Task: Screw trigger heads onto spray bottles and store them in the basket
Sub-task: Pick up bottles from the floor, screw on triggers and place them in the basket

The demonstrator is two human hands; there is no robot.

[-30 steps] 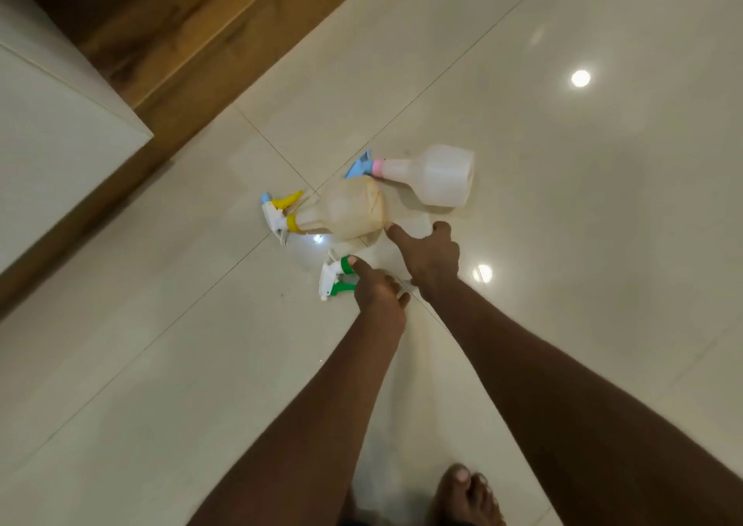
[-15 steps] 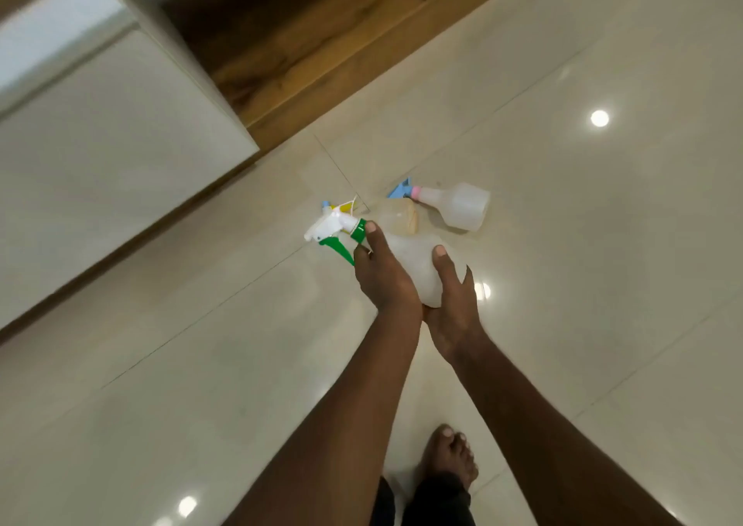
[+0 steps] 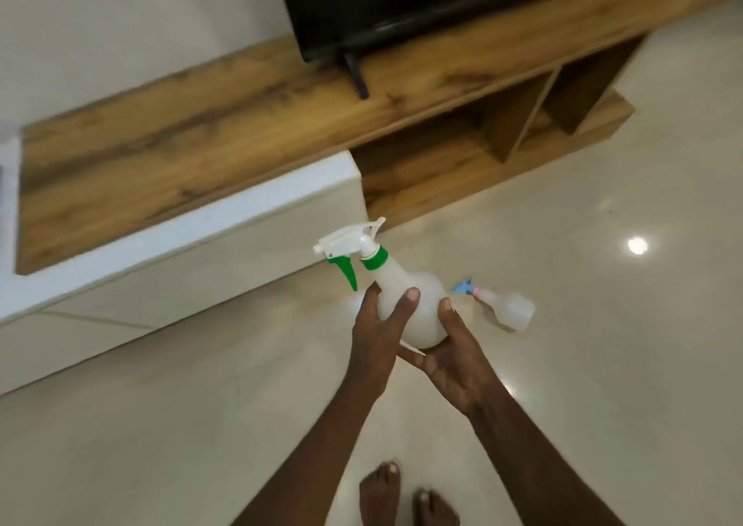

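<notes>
both hands, left (image 3: 376, 334) and right (image 3: 450, 358), grip clamped on bottle (image 3: 410, 304) | green trigger (image 3: 345, 254) on | second bottle (image 3: 504, 310) lying on floor (image 3: 603, 364)

Translucent matt plastic bottle (image 3: 414, 304); glossy tile floor (image 3: 603, 324); at 11 o'clock, grained matt wooden cabinet (image 3: 241, 123).

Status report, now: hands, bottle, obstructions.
Left hand and right hand gripping white green-collared spray bottle, trigger head on. Pink-collared spray bottle on floor. Basket unseen.
</notes>
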